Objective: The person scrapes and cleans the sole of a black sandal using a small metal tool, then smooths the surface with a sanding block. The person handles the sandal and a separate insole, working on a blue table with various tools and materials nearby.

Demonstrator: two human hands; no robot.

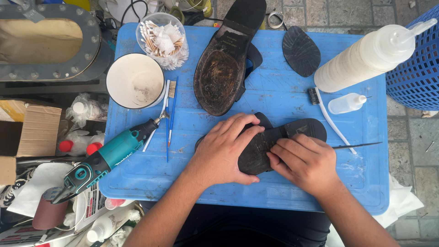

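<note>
A black shoe [283, 137] lies sole-up on the blue plastic table top [274, 91], near its front edge. My left hand [224, 148] rests flat over the shoe's front part, fingers spread and pressing down. My right hand [304, 162] presses its fingertips onto the dark sole piece [254, 158] at the shoe's middle. A thin dark tool [359, 146] sticks out to the right from under my right hand. A second shoe [224, 64] lies sole-up further back, its front worn and brown. A loose black rubber sole piece [301, 49] lies beside it.
A teal rotary tool [107, 158] lies at the table's left edge. Behind it stand a white cup [135, 80], thin brushes [169, 110] and a jar of cotton swabs [162, 39]. A large squeeze bottle [366, 57], small bottle [346, 103], white toothbrush [331, 119], blue basket [416, 59] at right.
</note>
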